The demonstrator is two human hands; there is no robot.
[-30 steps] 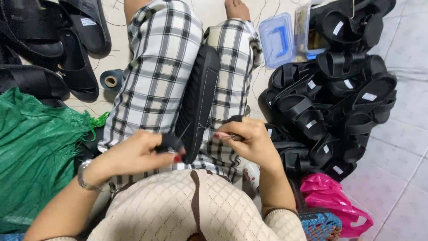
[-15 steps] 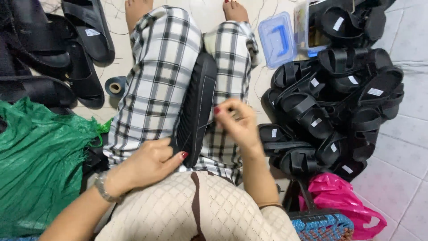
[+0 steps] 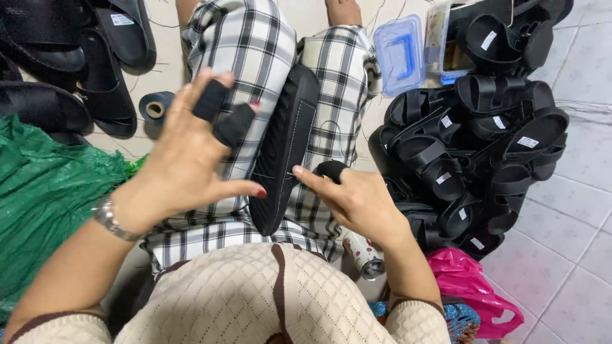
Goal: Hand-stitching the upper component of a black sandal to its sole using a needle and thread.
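Your right hand [image 3: 360, 197] pinches something too fine to identify at the black sole [image 3: 284, 146]; your left hand [image 3: 191, 159], lower before, now lifts, fingers spread, empty

— From where was the scene viewed?

— A single head-worn camera was used, pointed steeply down over the wearer's own chest and lap. The cream knitted top [image 3: 274, 299] was caught at the bottom edge, the checked trousers [image 3: 255, 57] ran up the middle, and the bare feet were cut off by the top edge.

— How near was it held?

— Close: the left hand [image 3: 185, 159] and right hand [image 3: 357, 197] were seen large, near the centre. The floor to either side was taken in too, with green fabric [image 3: 44, 197] at left and a heap of black sandals [image 3: 472, 140] at right.

— Was anything shared with another view?

— No second view was supplied.
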